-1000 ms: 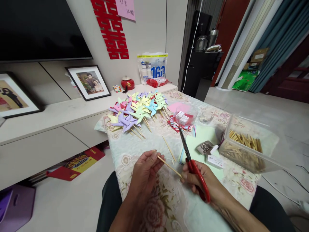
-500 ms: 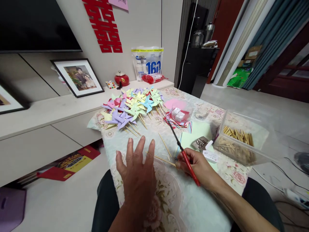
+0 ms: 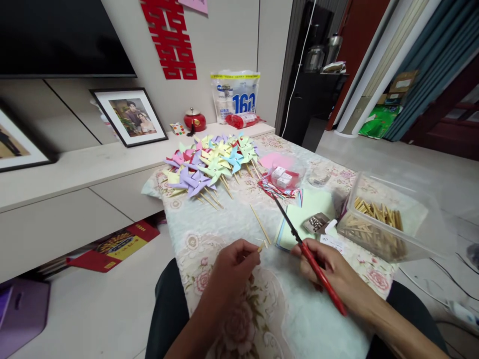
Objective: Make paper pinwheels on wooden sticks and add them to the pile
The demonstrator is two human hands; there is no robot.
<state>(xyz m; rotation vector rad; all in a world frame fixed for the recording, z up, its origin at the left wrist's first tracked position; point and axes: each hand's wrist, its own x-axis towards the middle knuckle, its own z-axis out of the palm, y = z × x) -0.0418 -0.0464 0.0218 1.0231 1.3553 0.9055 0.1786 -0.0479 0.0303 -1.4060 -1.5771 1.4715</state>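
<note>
Pinching a thin wooden stick (image 3: 261,247) in the left hand (image 3: 236,264), just left of the red-handled scissors (image 3: 322,275) clasped in the right hand (image 3: 333,264), could lose that fingertip hold or get cut if swinging the scissors leftward carelessly.

Sticks (image 3: 379,214) in box (image 3: 419,240), pinwheels (image 3: 214,168) left
</note>
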